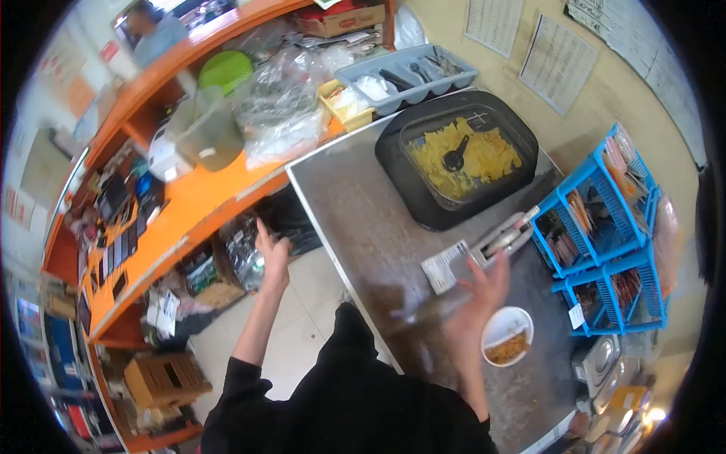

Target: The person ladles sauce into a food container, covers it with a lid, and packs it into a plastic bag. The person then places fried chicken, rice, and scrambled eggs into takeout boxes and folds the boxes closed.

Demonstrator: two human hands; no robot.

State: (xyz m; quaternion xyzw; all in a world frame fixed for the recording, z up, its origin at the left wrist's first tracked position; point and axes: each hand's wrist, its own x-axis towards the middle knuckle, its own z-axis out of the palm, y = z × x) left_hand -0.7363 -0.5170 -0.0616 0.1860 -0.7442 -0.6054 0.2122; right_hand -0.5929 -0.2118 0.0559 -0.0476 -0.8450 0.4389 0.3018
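My left hand [273, 253] is raised beside the orange counter, fingers apart, with nothing in it. Over the metal table [340, 189], my right hand [480, 299] hovers, blurred by motion, its fingers spread and holding nothing. Just right of that hand stands a white bowl [495, 327] with orange-brown food at its bottom. A printed white card or box [446, 267] lies beyond the right hand, next to a grey and white device [507, 236]. Farther back, a black tray with a clear lid or dish [423, 200] holds yellow food [491, 155] and a black spoon [455, 157].
Blue baskets [605, 261] with packets stand at the right. A grey cutlery tray [408, 83], plastic bags [283, 98] and a translucent bin [208, 132] line the orange counter [189, 208]. A person [155, 38] is beyond it. Metal containers [601, 363] sit at lower right.
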